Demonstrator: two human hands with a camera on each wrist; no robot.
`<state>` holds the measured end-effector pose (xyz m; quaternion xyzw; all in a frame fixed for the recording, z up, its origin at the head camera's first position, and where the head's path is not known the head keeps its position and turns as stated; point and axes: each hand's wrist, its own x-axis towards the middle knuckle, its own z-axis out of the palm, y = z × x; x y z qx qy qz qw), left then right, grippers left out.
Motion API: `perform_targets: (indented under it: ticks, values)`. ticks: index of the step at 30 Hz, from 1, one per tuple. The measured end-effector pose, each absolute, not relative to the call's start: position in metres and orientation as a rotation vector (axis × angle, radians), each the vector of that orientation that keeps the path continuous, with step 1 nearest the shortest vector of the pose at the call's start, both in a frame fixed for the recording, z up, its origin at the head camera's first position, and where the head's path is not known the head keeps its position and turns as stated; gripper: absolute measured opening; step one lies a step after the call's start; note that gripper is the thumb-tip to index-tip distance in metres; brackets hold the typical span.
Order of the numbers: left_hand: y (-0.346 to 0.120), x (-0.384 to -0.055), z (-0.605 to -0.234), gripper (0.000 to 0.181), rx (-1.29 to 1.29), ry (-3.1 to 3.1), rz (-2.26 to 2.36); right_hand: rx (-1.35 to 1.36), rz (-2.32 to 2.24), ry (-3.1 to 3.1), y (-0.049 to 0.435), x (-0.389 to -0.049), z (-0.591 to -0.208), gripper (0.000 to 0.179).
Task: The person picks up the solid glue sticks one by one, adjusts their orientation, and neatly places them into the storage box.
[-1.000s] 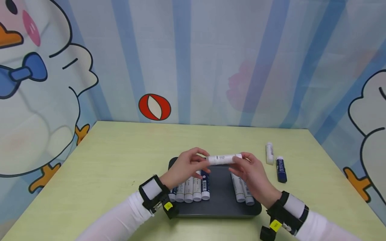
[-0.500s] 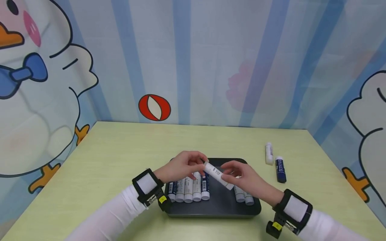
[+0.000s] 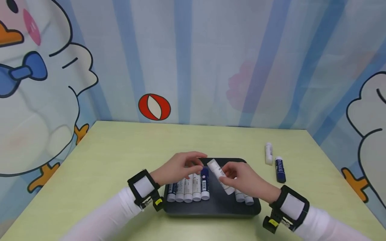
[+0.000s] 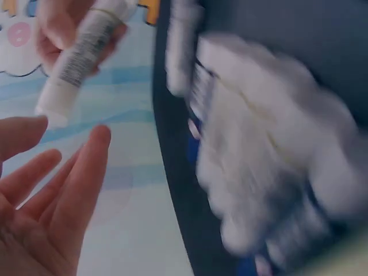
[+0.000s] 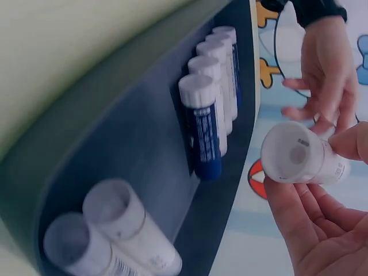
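Observation:
Between thumb and fingers, my right hand (image 3: pixel 245 179) pinches a white glue stick (image 3: pixel 217 170) above a dark grey tray (image 3: pixel 215 211). The stick is tilted, its upper end toward the left hand. My left hand (image 3: pixel 179 167) hovers over the tray's left side, fingers spread and holding nothing; in the left wrist view its fingertips (image 4: pixel 99 135) are apart from the stick. Under it lies a row of white and blue glue sticks, with a blue one (image 3: pixel 205 184) at the right end. Two white sticks (image 3: pixel 240 196) lie at the tray's right side, partly hidden by my right hand.
On the pale yellow table (image 3: pixel 126 144), a white glue stick (image 3: pixel 269 154) and a dark blue one (image 3: pixel 280 170) lie to the right of the tray. A printed cloth backdrop (image 3: pixel 211 60) stands behind the table.
Both hands were holding the white glue stick level above the tray. It has been tilted and lowered, and my left hand has let go and moved slightly left.

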<state>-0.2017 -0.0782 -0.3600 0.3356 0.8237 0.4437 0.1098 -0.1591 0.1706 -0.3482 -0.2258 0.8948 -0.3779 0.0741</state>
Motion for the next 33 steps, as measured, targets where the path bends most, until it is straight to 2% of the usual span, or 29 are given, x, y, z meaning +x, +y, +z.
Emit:
perform_targets:
  ticks: [3,6,9,13,17,24,33]
  values:
    - [-0.098,-0.204,-0.363,0.027,0.943,2.742,1.071,-0.571,-1.112,2.773,0.178,-0.163,-0.347,0.022]
    - [-0.121,-0.207,-0.364,0.019,0.748,2.974,0.827,-0.475,-1.046,2.838,0.185,-0.168,-0.347,0.023]
    - [-0.136,-0.21,-0.368,0.029,0.534,3.009,0.68,-0.395,-0.985,2.835,0.188,-0.172,-0.347,0.024]
    - [-0.142,-0.207,-0.376,0.041,0.398,2.888,0.618,-0.276,-0.925,2.772,0.181,-0.176,-0.352,0.022]
    - [-0.14,-0.203,-0.385,0.039,0.387,2.778,0.626,-0.277,-0.8,2.767,0.169,-0.176,-0.358,0.021]
    - [-0.138,-0.206,-0.396,0.033,0.52,2.717,0.715,-0.35,-0.663,2.78,0.161,-0.173,-0.37,0.019]
    - [-0.141,-0.21,-0.403,0.034,0.517,2.7,0.722,-0.376,-0.512,2.793,0.158,-0.174,-0.375,0.022]
